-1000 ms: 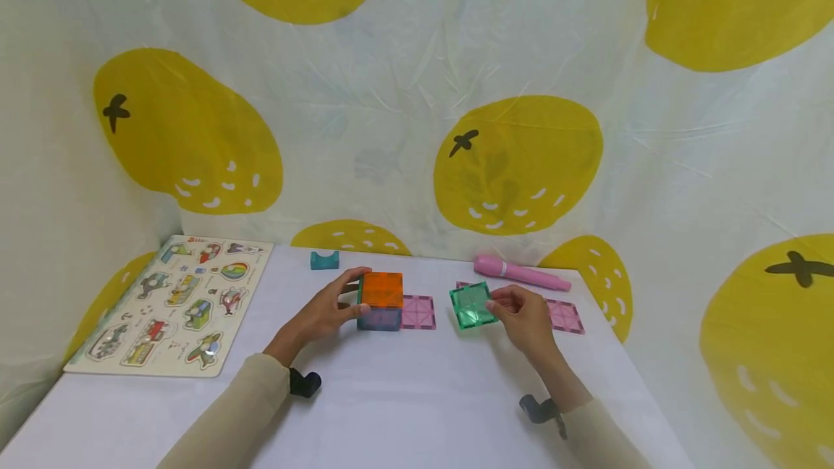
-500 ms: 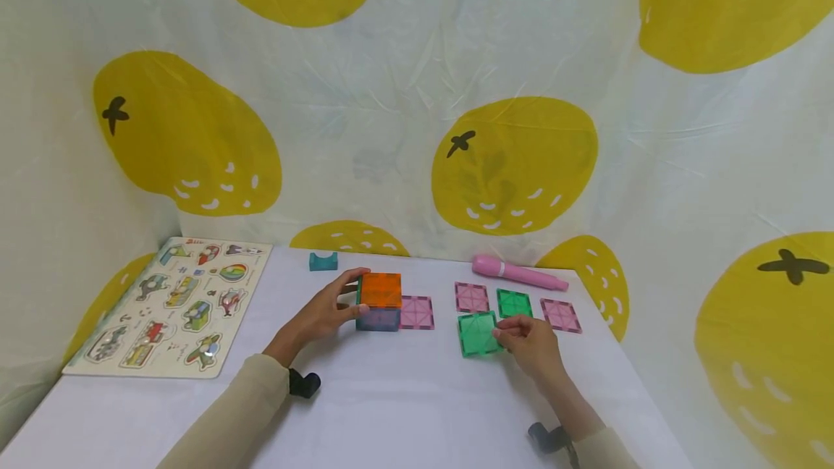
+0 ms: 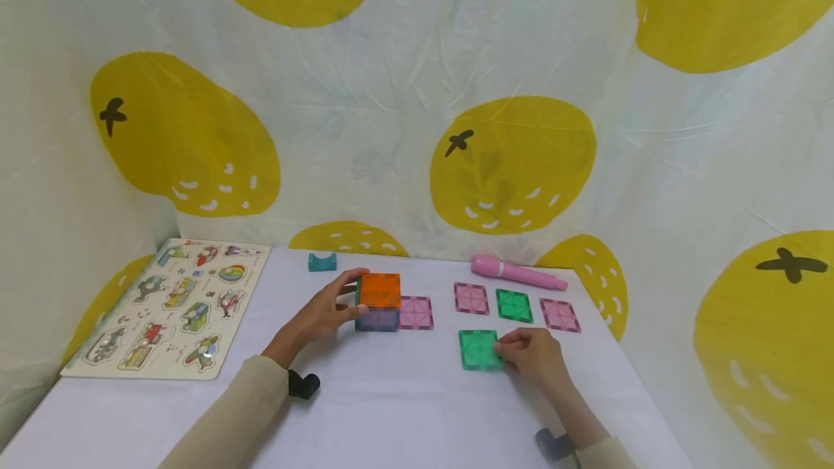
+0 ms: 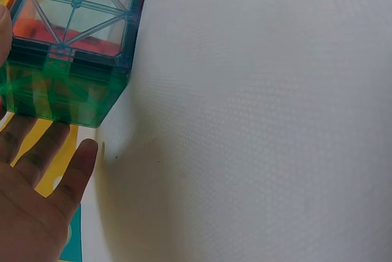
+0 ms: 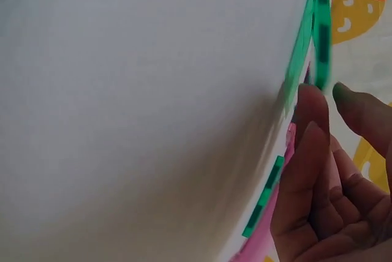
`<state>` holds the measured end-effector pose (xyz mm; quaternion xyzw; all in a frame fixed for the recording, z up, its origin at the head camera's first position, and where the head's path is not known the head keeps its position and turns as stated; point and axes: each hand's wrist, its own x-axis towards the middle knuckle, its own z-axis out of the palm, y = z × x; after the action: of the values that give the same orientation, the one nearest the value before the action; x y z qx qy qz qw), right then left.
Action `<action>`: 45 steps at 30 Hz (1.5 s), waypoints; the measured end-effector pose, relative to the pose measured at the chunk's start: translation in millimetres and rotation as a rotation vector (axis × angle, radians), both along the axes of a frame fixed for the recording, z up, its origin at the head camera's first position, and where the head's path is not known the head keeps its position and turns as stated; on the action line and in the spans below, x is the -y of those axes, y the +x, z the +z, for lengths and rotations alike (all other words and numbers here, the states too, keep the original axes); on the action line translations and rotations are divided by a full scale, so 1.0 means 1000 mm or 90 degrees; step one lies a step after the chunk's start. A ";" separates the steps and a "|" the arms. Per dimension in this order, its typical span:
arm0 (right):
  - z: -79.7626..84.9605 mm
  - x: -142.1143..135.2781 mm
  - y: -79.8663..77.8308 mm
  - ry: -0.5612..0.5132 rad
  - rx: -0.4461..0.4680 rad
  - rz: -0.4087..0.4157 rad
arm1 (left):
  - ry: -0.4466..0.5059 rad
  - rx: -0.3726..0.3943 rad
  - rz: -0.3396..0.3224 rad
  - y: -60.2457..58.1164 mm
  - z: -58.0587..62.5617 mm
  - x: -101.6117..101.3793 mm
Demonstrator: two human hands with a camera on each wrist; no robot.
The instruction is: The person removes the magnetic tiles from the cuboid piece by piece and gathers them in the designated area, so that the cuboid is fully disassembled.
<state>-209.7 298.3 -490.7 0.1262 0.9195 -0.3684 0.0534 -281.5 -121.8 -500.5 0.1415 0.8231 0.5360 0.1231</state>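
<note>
My left hand (image 3: 323,315) holds a box of see-through magnetic tiles from its left side, thumb at the near face, fingers behind. The box has an orange top tile (image 3: 381,290), a bluish near tile (image 4: 76,14) and a green side tile (image 4: 67,93). To the right, my right hand (image 3: 536,357) pinches a green magnetic tile (image 3: 481,350) by its right edge. That tile lies nearly level just over the table, its green tint showing on the cloth in the right wrist view. One pink tile (image 3: 417,313) lies against the box's right side.
Behind the right hand lie a pink tile (image 3: 471,298), a green tile (image 3: 515,306) and another pink tile (image 3: 560,315). A pink stick-shaped object (image 3: 519,273) and a teal notched block (image 3: 322,261) are at the back. A picture puzzle board (image 3: 171,310) covers the far left.
My right hand has drawn the green tile toward me and lowered it, turning it square to the table. The row of tiles behind has come into sight. My left hand stays on the box.
</note>
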 end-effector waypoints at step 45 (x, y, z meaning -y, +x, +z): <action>0.002 0.118 -0.087 0.121 -0.078 0.406 | 0.004 -0.024 -0.006 0.000 0.000 -0.001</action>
<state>-296.4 180.7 -488.4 -0.1856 0.9444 -0.2528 0.0987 -281.5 -121.0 -500.6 0.1555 0.8228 0.5354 0.1099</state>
